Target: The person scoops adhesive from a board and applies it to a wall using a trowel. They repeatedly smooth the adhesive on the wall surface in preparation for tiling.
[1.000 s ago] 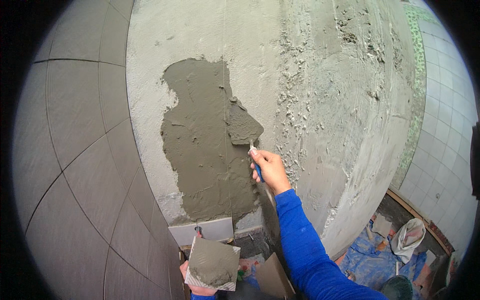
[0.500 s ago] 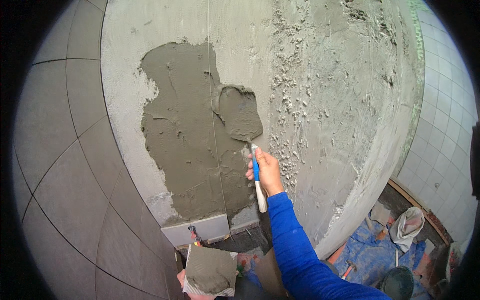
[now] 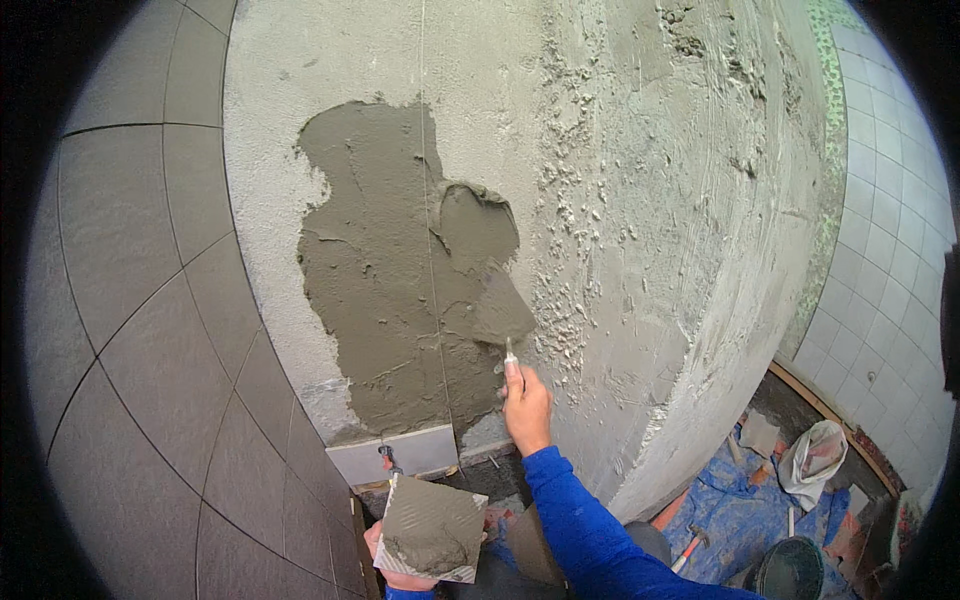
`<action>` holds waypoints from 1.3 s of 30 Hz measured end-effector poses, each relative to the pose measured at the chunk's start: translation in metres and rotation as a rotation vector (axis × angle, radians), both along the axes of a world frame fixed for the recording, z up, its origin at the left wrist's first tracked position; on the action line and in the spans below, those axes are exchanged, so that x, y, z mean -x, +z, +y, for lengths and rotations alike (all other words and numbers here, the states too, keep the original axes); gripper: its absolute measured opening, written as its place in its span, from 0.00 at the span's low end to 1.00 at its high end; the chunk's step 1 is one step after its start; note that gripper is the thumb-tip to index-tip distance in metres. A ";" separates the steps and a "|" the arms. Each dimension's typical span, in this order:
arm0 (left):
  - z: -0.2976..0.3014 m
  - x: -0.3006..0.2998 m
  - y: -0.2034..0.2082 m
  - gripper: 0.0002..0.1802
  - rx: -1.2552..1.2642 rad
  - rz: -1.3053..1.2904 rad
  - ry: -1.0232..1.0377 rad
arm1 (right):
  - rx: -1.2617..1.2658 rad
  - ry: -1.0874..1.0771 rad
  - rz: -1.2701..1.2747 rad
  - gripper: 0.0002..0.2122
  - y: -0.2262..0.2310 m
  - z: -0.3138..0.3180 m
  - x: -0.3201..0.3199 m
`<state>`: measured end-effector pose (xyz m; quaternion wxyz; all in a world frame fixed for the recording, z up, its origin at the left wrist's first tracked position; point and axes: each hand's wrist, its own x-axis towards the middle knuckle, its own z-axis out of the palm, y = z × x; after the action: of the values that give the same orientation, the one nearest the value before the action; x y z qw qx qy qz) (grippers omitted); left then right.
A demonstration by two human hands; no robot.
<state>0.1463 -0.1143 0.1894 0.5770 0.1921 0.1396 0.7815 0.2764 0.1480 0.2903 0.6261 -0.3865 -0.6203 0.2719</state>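
My right hand (image 3: 527, 405) grips the handle of a trowel (image 3: 503, 308), its flat blade smeared grey and laid against the wall. Around the blade spreads a wide patch of wet grey mortar (image 3: 375, 250), with a raised ridge above and left of the trowel. My left hand (image 3: 393, 572), low in the view, holds a square tile (image 3: 428, 528) by its left and lower edges. Mortar covers most of that tile's upturned ridged face. Behind the held tile, a light grey tile strip (image 3: 420, 455) stands at the foot of the wall, with a small red and grey clip (image 3: 388, 459) on it.
A thin string (image 3: 432, 280) hangs down across the mortar. Large dark tiles (image 3: 120, 370) cover the left wall, small white ones (image 3: 885, 220) the far right. On a blue sheet (image 3: 715, 505) lie a hammer (image 3: 690, 552), a white sack (image 3: 813, 460) and a dark bucket (image 3: 790, 568).
My right hand has drawn the trowel down the wall, off the upper mortar lump. The held tile has come slightly up and to the right. The whole view has shifted a little.
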 end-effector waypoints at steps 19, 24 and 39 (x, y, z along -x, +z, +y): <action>-0.003 -0.001 -0.012 0.46 0.015 -0.126 0.036 | 0.148 0.424 0.362 0.27 0.108 0.060 0.012; 0.000 -0.008 0.000 0.45 -0.088 0.179 0.159 | 0.320 0.442 0.468 0.25 0.044 0.049 0.003; 0.021 0.033 0.024 0.40 -0.156 -0.354 0.056 | -0.417 0.333 -0.704 0.15 -0.030 -0.177 -0.129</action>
<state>0.1137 -0.0935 0.2136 0.5541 0.0915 -0.0197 0.8272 0.4059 -0.0290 0.2608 0.3887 -0.2159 -0.8912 0.0900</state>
